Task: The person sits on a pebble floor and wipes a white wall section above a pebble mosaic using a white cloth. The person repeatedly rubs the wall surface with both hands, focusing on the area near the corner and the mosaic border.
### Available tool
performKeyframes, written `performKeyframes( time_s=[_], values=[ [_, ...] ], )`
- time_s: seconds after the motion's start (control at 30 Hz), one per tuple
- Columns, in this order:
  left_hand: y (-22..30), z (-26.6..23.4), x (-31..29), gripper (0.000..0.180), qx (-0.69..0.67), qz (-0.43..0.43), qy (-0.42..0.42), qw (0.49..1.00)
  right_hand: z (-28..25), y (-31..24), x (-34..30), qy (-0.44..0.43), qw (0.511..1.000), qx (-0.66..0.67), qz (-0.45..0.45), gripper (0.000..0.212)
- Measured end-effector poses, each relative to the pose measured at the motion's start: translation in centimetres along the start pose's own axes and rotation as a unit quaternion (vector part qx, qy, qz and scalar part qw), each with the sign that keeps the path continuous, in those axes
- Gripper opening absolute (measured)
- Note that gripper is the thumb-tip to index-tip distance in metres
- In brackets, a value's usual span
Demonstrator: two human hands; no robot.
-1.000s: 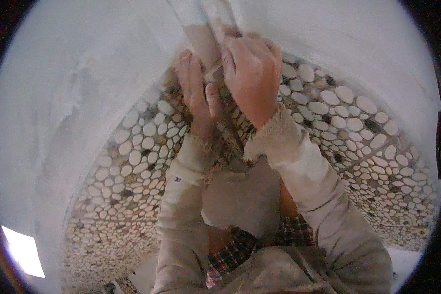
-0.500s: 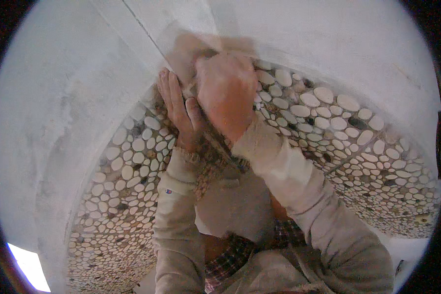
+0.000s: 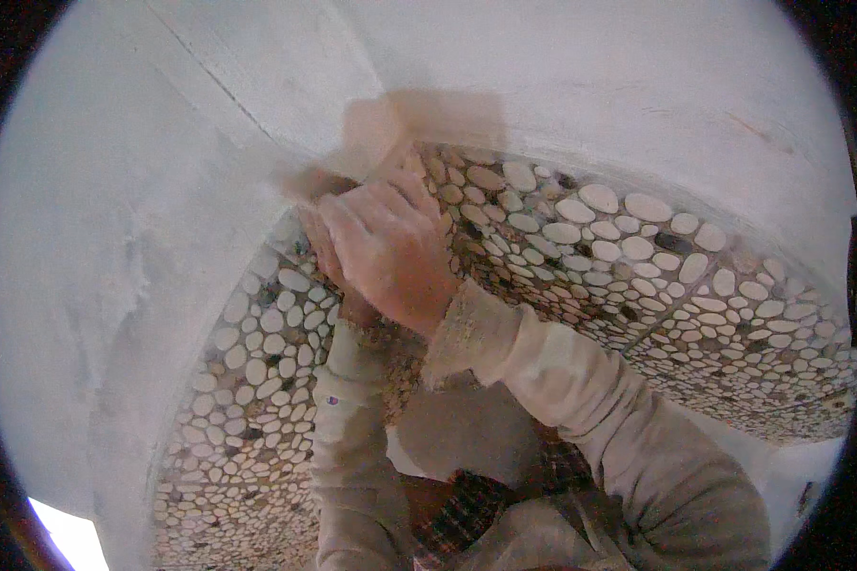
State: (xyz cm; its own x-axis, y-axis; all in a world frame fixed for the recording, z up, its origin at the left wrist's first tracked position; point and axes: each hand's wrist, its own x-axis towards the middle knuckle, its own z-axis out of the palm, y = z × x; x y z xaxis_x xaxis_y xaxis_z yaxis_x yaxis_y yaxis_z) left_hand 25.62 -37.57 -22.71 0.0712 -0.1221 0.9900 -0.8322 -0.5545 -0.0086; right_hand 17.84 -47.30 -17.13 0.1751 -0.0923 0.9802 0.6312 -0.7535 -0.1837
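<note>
My right hand (image 3: 390,252) is closed, with its fingers curled toward the corner where the two pebble-tiled walls meet. Whatever it grips, if anything, is hidden. My left hand (image 3: 321,249) lies behind and beside it, close to the left wall; only an edge shows and its fingers are mostly covered. White, tan and dark stones make up the right pebble mosaic (image 3: 628,247) and the left pebble mosaic (image 3: 257,371). Both hands are near the upper edge of the stones.
Smooth pale plaster (image 3: 581,67) spreads above the mosaic, with a thin dark seam (image 3: 219,84) running toward the corner. A grey flat shape (image 3: 471,433) sits between my forearms; its kind is unclear. A bright patch (image 3: 71,533) shows at the lower left.
My right hand has moved left and down, across my left hand. The left fingers, stretched out along the wall before, are now mostly hidden. More stones show at the corner.
</note>
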Motion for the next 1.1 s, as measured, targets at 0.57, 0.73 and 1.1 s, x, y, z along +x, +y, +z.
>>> performKeyframes(
  time_s=[0.57, 0.73, 1.1],
  values=[
    [0.9, -0.1, 0.1, 0.051, -0.008, -0.011, 0.001, 1.0, 0.1, 4.0, 0.4, 0.005, 0.997, -0.061, 0.042, 0.017],
    [1.0, 0.2, -0.1, 0.051, -0.013, -0.019, 0.003, 1.0, 0.3, 1.6, -0.3, 0.024, 1.0, -0.002, 0.014, 0.016],
    [-0.6, 0.2, -0.9, 0.058, -0.019, -0.007, -0.011, 1.0, -0.3, 2.3, 0.2, -0.029, 0.999, -0.015, 0.025, 0.011]
  ],
)
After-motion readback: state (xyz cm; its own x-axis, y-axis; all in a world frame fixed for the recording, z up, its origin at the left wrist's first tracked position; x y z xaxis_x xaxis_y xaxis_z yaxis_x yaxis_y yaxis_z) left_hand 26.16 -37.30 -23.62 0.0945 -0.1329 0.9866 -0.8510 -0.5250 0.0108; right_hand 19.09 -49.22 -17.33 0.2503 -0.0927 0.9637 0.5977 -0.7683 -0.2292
